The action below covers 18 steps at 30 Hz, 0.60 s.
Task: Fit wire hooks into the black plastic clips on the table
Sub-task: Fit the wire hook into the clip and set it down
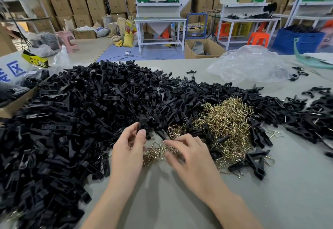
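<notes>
Your left hand (128, 149) pinches one black plastic clip (142, 122) between thumb and fingers, at the edge of the heap of black clips (81, 111). Your right hand (191, 158) curls its fingers over the tangled brass-coloured wire hooks (225, 120) on the grey counter (162, 201); whether it holds one, I cannot tell. The hooks interlock, so you may lift several at once. The white sack (14, 68) shows a blue "区"; lettering on the yellow box (36, 60) is unreadable.
</notes>
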Each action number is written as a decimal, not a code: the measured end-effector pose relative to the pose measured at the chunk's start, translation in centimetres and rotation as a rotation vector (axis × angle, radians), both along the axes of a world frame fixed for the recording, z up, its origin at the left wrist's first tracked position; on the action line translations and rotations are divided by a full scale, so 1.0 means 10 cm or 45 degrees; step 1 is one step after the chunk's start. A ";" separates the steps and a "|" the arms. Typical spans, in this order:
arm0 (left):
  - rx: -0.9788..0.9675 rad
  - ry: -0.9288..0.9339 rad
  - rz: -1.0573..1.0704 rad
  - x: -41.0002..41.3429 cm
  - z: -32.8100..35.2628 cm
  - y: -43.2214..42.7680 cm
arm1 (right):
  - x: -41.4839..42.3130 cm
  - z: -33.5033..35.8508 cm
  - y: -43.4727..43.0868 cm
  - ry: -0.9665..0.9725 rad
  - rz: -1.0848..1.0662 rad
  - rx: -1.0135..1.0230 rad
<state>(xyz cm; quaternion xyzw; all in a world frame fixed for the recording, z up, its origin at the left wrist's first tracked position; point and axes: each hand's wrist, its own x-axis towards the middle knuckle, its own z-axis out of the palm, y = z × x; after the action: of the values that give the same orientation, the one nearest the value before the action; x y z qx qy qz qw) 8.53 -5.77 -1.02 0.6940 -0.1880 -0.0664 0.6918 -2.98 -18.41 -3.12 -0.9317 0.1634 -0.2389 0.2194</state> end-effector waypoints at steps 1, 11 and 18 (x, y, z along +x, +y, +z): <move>0.016 0.015 0.029 0.01 -0.02 0.00 | 0.00 -0.02 0.01 0.077 0.006 -0.056; 0.128 -0.067 0.043 0.01 -0.07 0.00 | -0.02 -0.01 0.02 0.067 0.081 -0.241; 0.134 -0.096 0.032 0.00 -0.05 0.00 | -0.03 0.02 0.01 0.014 0.100 -0.069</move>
<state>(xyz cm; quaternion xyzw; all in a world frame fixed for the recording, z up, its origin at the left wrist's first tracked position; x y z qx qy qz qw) 8.56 -5.80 -1.56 0.7337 -0.2014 -0.0413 0.6476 -3.29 -18.36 -2.88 -0.9443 0.1214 -0.2291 0.2025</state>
